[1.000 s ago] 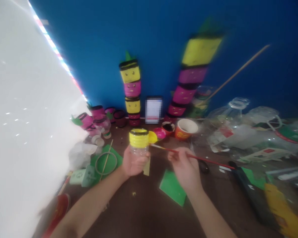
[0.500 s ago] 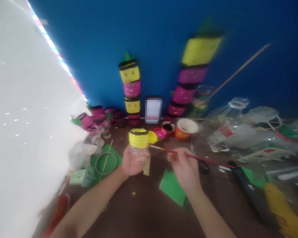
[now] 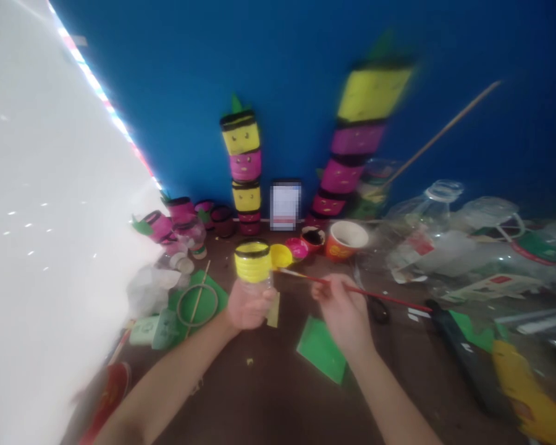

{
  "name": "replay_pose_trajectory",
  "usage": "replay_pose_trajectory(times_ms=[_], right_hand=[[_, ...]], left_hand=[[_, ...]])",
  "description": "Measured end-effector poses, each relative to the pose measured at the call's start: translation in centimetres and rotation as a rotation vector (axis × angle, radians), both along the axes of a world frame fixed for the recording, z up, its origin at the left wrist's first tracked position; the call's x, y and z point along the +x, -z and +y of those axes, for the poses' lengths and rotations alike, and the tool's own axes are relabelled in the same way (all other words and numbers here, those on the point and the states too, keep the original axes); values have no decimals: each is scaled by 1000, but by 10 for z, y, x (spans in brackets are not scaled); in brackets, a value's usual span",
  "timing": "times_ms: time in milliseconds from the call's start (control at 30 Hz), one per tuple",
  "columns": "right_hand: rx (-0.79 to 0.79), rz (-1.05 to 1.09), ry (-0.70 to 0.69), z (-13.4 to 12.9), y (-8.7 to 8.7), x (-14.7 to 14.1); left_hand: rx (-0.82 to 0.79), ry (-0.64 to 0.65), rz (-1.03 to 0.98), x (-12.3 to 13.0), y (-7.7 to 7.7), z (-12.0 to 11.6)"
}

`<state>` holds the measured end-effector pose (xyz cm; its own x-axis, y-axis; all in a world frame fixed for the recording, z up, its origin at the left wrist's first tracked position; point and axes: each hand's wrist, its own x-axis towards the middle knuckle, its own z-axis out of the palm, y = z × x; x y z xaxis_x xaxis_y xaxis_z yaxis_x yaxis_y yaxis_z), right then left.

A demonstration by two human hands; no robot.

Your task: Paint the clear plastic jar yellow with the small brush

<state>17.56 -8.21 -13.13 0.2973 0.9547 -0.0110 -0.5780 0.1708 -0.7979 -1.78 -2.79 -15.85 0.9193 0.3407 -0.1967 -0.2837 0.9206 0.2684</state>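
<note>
The clear plastic jar [image 3: 253,264], its upper band yellow and its rim black, is in the left hand [image 3: 249,307], held upright above the counter [image 3: 241,405], just left of the yellow paint pot [image 3: 282,255] in this view. The left hand wraps its fingers around the unpainted lower part. The right hand [image 3: 345,312] pinches a thin red paintbrush [image 3: 375,295] along its handle, bristles pointing left towards the jar.

The jar looks light and thin-walled, probably springy enough to dent under a hard squeeze yet unlikely to break. Bare plastic could be a little slippery, and the yellow coat may smear if wet; whether it is wet cannot be told. The clear lower part seems the best place to hold, with a gentle wrap; the painted band and black rim are better left untouched.

The jar's base is hidden by the left hand, and whether the bristles touch its wall is unclear. The screen [image 3: 285,206] by the wall is pixelated, the clear bottles [image 3: 445,228] at right blur together, and the red container [image 3: 115,383] at lower left is partly covered by the left forearm.
</note>
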Motion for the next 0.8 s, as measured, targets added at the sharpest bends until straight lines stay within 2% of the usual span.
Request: replay_pose_trajectory(times_ms=[133, 300, 400, 500, 700, 800], right_hand=[[12, 18, -26, -1, -4, 2], [29, 7, -91, -4, -6, -4], [16, -22, -41, -2, -3, -2], [17, -25, 5, -1, -2, 1], [23, -13, -50, -2, -4, -1], [17, -37, 28, 0, -2, 1]], left_hand=[[7, 11, -60, 0, 2, 0], [13, 85, -86, 1, 1, -1], [6, 104, -66, 1, 1, -1], [-6, 70, -37, 1, 1, -1], [2, 71, -10, 1, 0, -1], [-7, 36, -17, 2, -2, -2]])
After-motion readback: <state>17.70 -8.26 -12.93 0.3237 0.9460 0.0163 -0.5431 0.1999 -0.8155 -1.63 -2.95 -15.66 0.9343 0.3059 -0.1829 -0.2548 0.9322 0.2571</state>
